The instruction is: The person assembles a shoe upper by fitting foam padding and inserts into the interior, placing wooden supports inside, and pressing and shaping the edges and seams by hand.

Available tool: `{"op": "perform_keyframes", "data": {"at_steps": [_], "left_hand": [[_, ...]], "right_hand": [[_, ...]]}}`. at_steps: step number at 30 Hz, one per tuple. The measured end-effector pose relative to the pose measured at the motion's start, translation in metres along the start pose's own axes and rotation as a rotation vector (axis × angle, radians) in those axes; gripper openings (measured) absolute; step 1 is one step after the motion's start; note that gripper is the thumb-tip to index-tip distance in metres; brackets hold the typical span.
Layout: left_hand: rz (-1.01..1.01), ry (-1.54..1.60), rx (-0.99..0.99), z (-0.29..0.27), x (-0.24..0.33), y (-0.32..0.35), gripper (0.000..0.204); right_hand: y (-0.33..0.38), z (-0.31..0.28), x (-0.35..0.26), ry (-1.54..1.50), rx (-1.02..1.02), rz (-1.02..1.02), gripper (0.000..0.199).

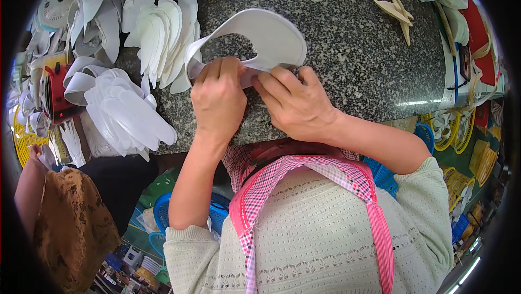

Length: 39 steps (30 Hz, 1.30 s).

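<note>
Because both hands pinch the two free ends of a white curved strip [260, 36] together at the near edge of the granite table [347, 49], the strip stands up as an open loop above the stone rather than lying flat. The left hand [217, 98] has its fingers curled shut over the left end; the right hand [293, 101] presses thumb and fingers closed on the right end, the two hands touching. I judge this grip is meant to keep the ends overlapped and steady against the table. The loop's arch points away from the person, toward the far side; its long axis runs left to right. Just left of it a fanned stack of white pieces [163, 39] lies within reach, with another pile [127, 109] nearer the edge. Tan sticks [399, 11] lie well apart, far right.
</note>
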<state>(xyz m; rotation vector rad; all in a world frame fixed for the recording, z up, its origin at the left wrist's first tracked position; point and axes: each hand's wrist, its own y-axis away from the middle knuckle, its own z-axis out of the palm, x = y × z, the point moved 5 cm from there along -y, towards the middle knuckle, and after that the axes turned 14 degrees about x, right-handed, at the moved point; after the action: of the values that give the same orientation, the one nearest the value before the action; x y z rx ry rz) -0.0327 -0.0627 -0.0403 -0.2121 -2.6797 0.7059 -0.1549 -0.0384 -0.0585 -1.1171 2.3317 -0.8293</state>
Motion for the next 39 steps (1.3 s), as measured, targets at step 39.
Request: {"op": "perform_keyframes", "data": {"at_steps": [39], "left_hand": [[0.163,0.257,0.205,-0.027,0.02,0.017,0.011]], "right_hand": [[-0.005,0.009,-0.001,-0.043,0.045,0.005,0.023]]}}
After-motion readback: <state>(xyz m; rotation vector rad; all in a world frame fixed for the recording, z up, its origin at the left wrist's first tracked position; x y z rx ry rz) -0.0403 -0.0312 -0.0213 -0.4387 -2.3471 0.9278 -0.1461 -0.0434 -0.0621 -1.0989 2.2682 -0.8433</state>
